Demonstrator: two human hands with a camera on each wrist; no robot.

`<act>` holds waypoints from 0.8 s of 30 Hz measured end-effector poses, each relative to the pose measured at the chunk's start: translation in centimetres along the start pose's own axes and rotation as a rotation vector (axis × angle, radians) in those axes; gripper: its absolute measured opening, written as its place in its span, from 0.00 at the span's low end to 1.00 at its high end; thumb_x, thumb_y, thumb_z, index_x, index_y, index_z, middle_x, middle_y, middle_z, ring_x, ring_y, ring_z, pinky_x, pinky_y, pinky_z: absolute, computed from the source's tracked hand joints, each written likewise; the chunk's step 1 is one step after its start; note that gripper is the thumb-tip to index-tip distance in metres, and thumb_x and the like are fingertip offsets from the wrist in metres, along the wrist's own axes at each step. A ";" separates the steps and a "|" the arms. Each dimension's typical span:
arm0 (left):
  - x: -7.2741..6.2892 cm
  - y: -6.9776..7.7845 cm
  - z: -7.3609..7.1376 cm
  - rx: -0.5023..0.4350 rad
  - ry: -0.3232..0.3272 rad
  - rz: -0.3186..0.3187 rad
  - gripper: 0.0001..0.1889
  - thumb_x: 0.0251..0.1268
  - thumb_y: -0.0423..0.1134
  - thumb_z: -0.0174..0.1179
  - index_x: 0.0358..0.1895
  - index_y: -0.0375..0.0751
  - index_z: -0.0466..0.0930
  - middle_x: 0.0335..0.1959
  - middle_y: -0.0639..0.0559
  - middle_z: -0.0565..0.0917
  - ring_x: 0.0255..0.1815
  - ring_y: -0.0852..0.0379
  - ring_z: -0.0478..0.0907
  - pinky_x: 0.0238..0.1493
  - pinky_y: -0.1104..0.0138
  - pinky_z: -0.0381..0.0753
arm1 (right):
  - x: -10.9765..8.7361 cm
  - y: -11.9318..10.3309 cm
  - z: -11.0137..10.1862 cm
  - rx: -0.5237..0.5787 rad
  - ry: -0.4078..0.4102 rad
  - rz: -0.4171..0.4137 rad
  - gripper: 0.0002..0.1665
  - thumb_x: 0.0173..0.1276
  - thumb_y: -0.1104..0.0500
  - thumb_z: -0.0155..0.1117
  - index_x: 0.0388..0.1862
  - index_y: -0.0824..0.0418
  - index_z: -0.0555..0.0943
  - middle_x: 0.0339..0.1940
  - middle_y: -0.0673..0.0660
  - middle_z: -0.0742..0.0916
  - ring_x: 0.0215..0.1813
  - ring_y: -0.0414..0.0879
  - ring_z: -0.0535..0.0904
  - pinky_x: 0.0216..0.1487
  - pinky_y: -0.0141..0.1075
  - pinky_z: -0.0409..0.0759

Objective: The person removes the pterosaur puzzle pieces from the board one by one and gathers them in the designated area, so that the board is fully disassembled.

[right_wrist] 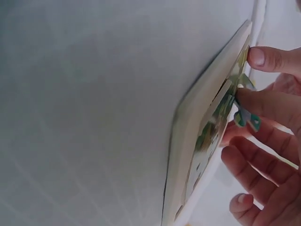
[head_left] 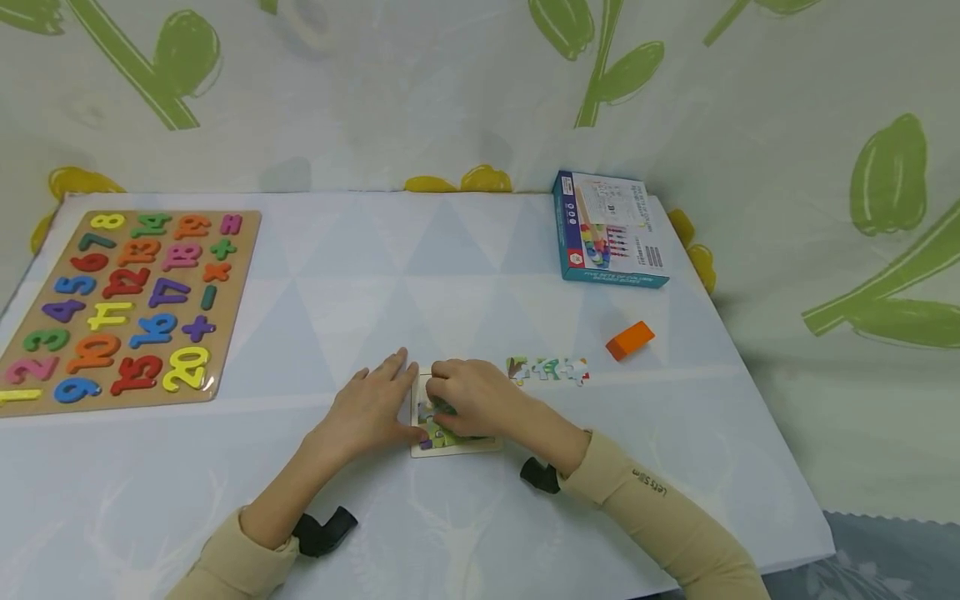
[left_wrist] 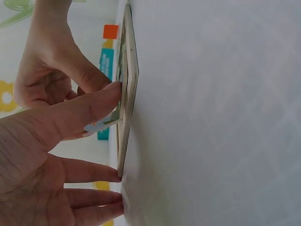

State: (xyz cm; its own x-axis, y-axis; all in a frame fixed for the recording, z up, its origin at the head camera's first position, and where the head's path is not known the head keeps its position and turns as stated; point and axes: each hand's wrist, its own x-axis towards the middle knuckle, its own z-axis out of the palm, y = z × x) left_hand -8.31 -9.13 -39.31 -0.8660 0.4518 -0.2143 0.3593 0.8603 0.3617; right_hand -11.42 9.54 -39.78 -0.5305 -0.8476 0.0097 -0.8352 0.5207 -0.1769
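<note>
A small jigsaw board (head_left: 457,451) with a pale wooden rim lies on the table in front of me, partly filled with greenish pieces. My left hand (head_left: 366,410) is at its left side; the thumb (left_wrist: 106,99) presses on the board, and the straight fingers (left_wrist: 89,169) reach its edge and the tabletop. Over the board, my right hand (head_left: 480,400) pinches a teal-green puzzle piece (right_wrist: 248,118), which stands tilted at the surface. The right hand hides much of the board in the head view.
Several loose puzzle pieces (head_left: 551,369) lie in a row right of the board. Beyond are an orange block (head_left: 630,340) and a blue-and-white box (head_left: 615,229). A wooden number board (head_left: 168,312) covers the left side. A patterned cloth (head_left: 375,133) hangs behind the table.
</note>
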 end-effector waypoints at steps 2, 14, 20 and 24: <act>0.0 0.0 0.0 -0.002 0.002 -0.001 0.48 0.45 0.54 0.74 0.66 0.27 0.67 0.70 0.30 0.64 0.69 0.37 0.65 0.62 0.40 0.68 | -0.1 -0.1 0.0 0.011 0.010 -0.001 0.07 0.58 0.54 0.70 0.30 0.54 0.80 0.29 0.47 0.80 0.26 0.37 0.72 0.25 0.24 0.68; 0.0 0.0 -0.1 0.001 0.026 0.020 0.47 0.45 0.54 0.74 0.65 0.27 0.68 0.69 0.29 0.65 0.69 0.37 0.66 0.61 0.40 0.69 | 0.1 -0.6 0.5 -0.108 0.168 -0.085 0.10 0.59 0.53 0.70 0.37 0.54 0.81 0.31 0.47 0.81 0.30 0.38 0.76 0.30 0.27 0.74; 0.0 0.0 0.1 -0.003 0.019 0.010 0.46 0.46 0.54 0.73 0.65 0.27 0.68 0.69 0.29 0.65 0.69 0.37 0.66 0.62 0.40 0.69 | 0.2 -0.7 0.7 -0.128 0.173 -0.069 0.02 0.62 0.56 0.68 0.31 0.52 0.85 0.26 0.46 0.80 0.26 0.37 0.74 0.26 0.25 0.69; 0.0 0.1 0.1 0.006 0.025 0.015 0.45 0.47 0.53 0.73 0.64 0.27 0.69 0.69 0.29 0.65 0.69 0.37 0.66 0.61 0.40 0.70 | 0.3 -0.7 0.8 -0.103 0.096 -0.048 0.06 0.64 0.52 0.66 0.32 0.52 0.86 0.25 0.46 0.80 0.27 0.38 0.73 0.26 0.25 0.68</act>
State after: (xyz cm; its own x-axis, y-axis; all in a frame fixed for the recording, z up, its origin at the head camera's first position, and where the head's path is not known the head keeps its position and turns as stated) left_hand -8.25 -9.05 -39.38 -0.8687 0.4588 -0.1864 0.3744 0.8548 0.3593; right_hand -10.86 8.86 -40.44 -0.4967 -0.8609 0.1104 -0.8679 0.4915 -0.0722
